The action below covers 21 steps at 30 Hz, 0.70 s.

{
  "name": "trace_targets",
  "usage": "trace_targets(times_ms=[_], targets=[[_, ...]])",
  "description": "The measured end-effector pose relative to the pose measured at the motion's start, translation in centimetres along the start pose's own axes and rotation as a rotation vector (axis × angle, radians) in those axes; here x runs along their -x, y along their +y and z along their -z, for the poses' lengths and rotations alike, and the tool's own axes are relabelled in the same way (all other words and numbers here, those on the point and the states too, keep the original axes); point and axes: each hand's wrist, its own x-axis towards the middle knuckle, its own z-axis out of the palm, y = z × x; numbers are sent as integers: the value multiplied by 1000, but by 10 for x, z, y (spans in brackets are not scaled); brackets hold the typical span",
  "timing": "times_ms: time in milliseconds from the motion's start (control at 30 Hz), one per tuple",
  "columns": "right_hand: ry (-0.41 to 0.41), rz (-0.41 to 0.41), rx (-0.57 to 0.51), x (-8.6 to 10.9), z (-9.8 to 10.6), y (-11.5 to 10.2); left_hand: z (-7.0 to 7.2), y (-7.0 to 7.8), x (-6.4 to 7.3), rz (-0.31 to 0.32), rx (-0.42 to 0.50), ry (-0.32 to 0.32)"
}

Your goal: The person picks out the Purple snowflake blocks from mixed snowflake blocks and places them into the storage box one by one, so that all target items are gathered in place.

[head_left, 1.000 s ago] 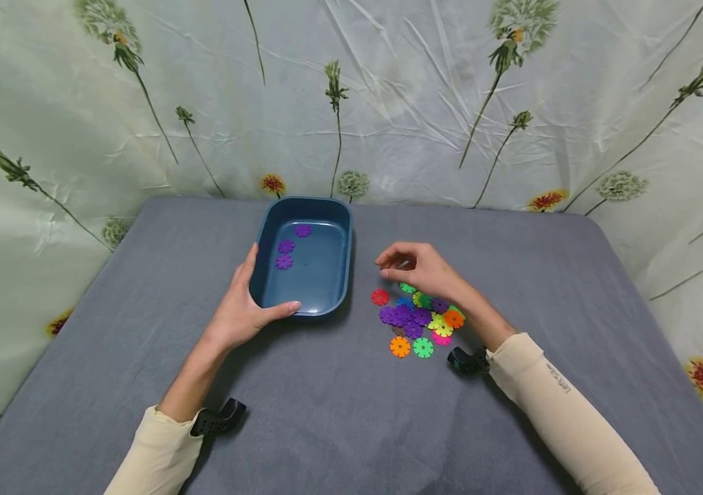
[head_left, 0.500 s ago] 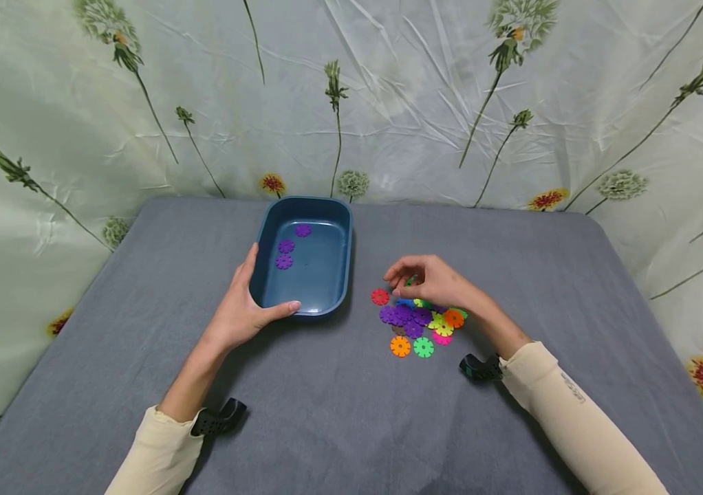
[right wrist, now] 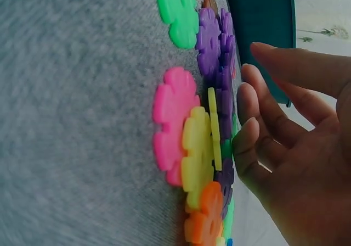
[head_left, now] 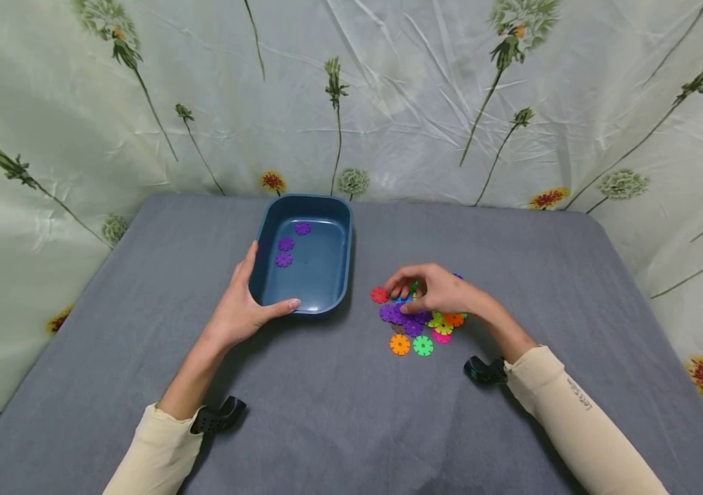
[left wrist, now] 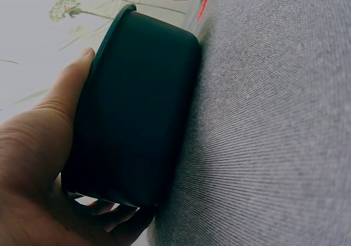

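My left hand (head_left: pixel 236 309) holds a dark blue plastic tub (head_left: pixel 320 282) at its near left corner, thumb over the rim, fingers along the side. In the left wrist view, the tub (left wrist: pixel 137 108) stands upright on the cloth. Three purple flower-shaped discs, one of them a purple disc (head_left: pixel 286 244), lie inside. Above a pile of notched plastic discs hovers my right hand (head_left: pixel 441 289), fingers loosely bent, thumb close over the purple discs (head_left: pixel 413 328). Nothing shows between thumb and fingers in the right wrist view, where pink (right wrist: pixel 173 125) and yellow discs (right wrist: pixel 197 152) lie nearby.
Around the pile's edge lie a red disc (head_left: pixel 379 295), an orange disc (head_left: pixel 399 344) and a green disc (head_left: pixel 423 346). A grey cloth (head_left: pixel 339 412) covers the table. Behind it hangs a flower-patterned curtain (head_left: pixel 401 137).
My right hand has moved from the far side of the pile toward me and slightly right, now lower over the purple discs. The left hand and tub stay put.
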Motion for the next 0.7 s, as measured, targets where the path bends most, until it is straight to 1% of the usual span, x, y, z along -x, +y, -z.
trace_targets(times_ms=[167, 300, 400, 700], targets=[[-41, -22, 17, 0, -2, 0, 0, -1, 2, 10, -5, 0], [-38, -32, 32, 0, -2, 1, -1, -2, 0, 0, -2, 9], [-37, -23, 44, 1, -2, 2, -2, -3, -1, -4, -1, 11], [-48, -27, 57, 2, -3, 4, -1, -2, -1, -7, 6, 8]])
